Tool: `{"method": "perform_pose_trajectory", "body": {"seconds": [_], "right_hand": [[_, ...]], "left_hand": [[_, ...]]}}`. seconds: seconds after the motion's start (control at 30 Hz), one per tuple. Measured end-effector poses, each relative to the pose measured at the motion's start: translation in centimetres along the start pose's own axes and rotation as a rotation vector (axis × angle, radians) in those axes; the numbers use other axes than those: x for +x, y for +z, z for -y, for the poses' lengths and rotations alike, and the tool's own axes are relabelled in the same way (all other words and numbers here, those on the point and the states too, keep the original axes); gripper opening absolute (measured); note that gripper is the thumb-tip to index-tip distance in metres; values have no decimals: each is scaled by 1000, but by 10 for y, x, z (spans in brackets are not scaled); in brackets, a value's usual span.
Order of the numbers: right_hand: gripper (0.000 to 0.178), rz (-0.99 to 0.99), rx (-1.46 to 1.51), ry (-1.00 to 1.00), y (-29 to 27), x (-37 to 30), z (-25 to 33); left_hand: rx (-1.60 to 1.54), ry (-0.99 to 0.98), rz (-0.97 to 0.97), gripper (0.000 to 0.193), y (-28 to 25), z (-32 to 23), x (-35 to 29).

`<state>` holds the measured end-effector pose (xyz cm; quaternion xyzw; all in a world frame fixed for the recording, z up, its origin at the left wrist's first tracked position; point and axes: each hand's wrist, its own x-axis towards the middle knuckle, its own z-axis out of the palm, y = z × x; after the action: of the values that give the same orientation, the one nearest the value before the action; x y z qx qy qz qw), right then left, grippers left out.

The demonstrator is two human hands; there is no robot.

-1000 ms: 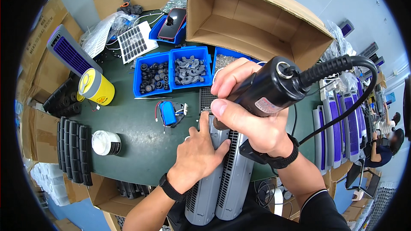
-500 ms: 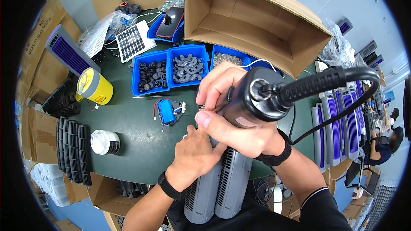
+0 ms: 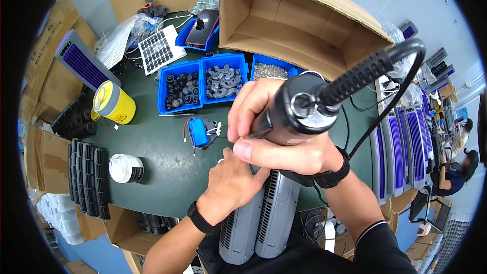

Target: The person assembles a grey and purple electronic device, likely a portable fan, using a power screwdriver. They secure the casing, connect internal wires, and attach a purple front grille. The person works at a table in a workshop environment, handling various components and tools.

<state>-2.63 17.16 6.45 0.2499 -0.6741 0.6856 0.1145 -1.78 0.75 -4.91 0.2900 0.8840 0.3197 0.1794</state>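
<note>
My right hand (image 3: 289, 155) is closed around a black corded electric screwdriver (image 3: 300, 104), seen from its cable end; its tip is hidden beneath my fingers. Below it, two grey slotted housings (image 3: 276, 218) extend side by side from the table's near edge toward my body. My left hand (image 3: 232, 182) grips the far end of these housings, thumb to the right and some fingertips hidden. What lies directly under the screwdriver cannot be made out. Just beyond my left hand is a blue battery pack (image 3: 199, 133) with thin wires and a small connector board.
Blue bins hold black wheels (image 3: 181, 91), grey brackets (image 3: 223, 82) and screws (image 3: 270, 71). A large cardboard box (image 3: 299, 30) stands behind them. On the left are a yellow cup (image 3: 115, 105), a white tub (image 3: 126, 168) and black rollers (image 3: 89, 180). Purple-grey units (image 3: 395, 147) line the right.
My right hand and the screwdriver have shifted slightly left, and the tool's cable has swung left with them. My left hand and the housings have hardly moved.
</note>
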Motion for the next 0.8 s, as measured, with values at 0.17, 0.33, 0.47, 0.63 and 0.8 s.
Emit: {"method": "perform_pose_trajectory", "body": {"seconds": [0.17,0.33,0.47,0.63,0.8], "right_hand": [[17,11,12,-28,-2,-1,3],[18,-43,30,-42,-3,4,23],[19,-198,180,-12,-13,-1,30],[19,-234,263,-11,-15,-7,37],[19,-246,222,-32,-17,-10,41]], "left_hand": [[-21,20,47,73,-3,-1,3],[75,70,-49,76,-17,-8,-1],[106,218,-343,58,-30,-24,-6],[-140,347,-422,22,-26,-25,1],[-200,338,-441,11,-23,-27,3]]}}
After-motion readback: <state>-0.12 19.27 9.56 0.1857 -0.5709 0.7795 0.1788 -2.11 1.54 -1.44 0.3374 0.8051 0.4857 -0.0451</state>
